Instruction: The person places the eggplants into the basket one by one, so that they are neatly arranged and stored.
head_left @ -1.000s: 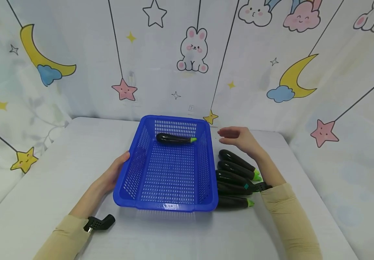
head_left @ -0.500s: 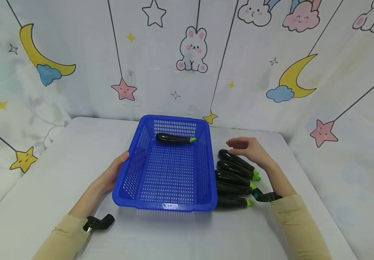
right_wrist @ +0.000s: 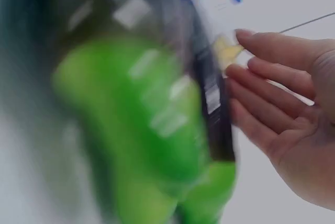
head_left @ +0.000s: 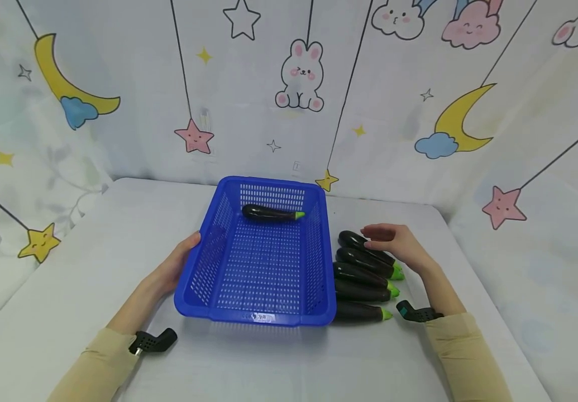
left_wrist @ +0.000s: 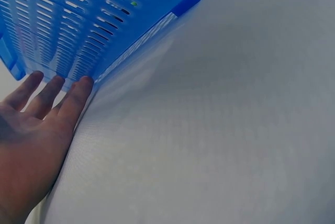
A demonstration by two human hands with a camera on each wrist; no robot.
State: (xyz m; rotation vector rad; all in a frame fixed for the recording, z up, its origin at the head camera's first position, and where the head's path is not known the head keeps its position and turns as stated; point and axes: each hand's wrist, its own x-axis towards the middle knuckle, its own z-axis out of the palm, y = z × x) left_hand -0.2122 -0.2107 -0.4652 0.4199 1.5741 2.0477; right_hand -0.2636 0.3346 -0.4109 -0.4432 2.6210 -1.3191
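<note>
A blue plastic basket (head_left: 263, 268) with slotted walls stands mid-table, a dark eggplant (head_left: 268, 213) with a green stem end lying across its far end. Against the basket's left side rests my left hand (head_left: 174, 269); in the left wrist view its fingers (left_wrist: 77, 98) extend straight up to the slotted wall. To the right of the basket several more eggplants lie in a row, stem ends pointing right. My right hand (head_left: 399, 244) is over the farthest eggplant (head_left: 351, 239), fingers loosely bent and nothing held. In the right wrist view, blurred green stem ends (right_wrist: 146, 124) fill the left.
The table has a white cover (head_left: 92, 245). Behind it hangs a pale cloth (head_left: 248, 95) printed with moons, stars and a rabbit. A black wrist camera (head_left: 154, 340) sits on the left wrist, another camera (head_left: 419, 312) on the right.
My right hand has come down and nearer from beyond the eggplant row, shifting right to the farthest eggplant. The left hand and the basket keep their places.
</note>
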